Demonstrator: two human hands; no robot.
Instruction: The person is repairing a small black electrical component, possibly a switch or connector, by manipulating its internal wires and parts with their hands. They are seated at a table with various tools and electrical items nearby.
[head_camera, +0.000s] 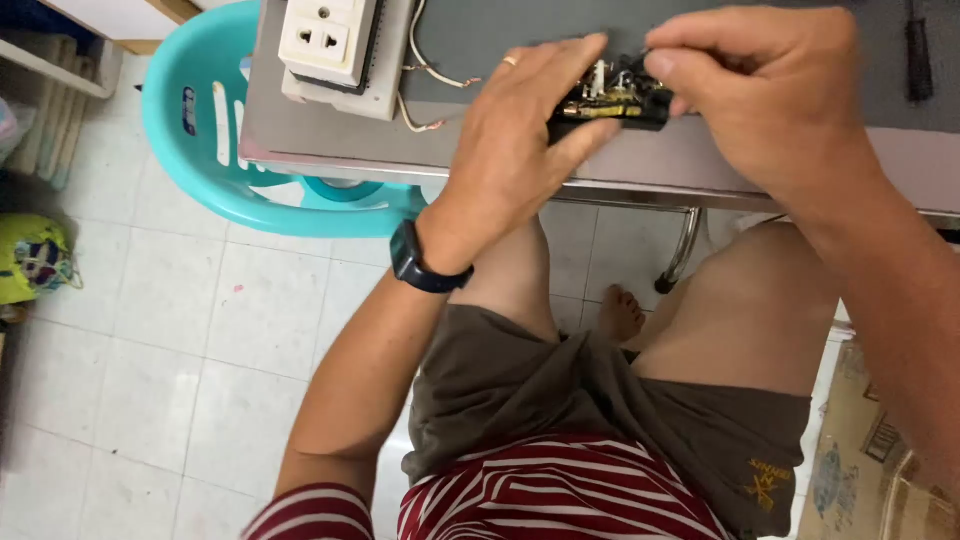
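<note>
A: What sits between the hands?
B: A small black electrical part (610, 100), blocky, with brass-coloured metal strips and pale bits showing on its open top. It is held just above the near edge of the counter (480, 150), a flat grey slab with a smooth metal rim.

A: How do the hands have it?
B: The left hand (515, 150) closes its grip around the part's left end, thumb below and fingers over it; a thin ring shows on one finger and a dark watch (420, 265) bands the wrist. The right hand (765, 90) pinches the part's right end with its fingertips curled tight.

A: And around it?
B: To the left on the counter lies a cream plastic socket block (335, 50), square-cornered, with thin white wires (425, 70) curling from it. A turquoise plastic chair (200, 150) stands beyond, over pale floor tiles (180, 350).
</note>
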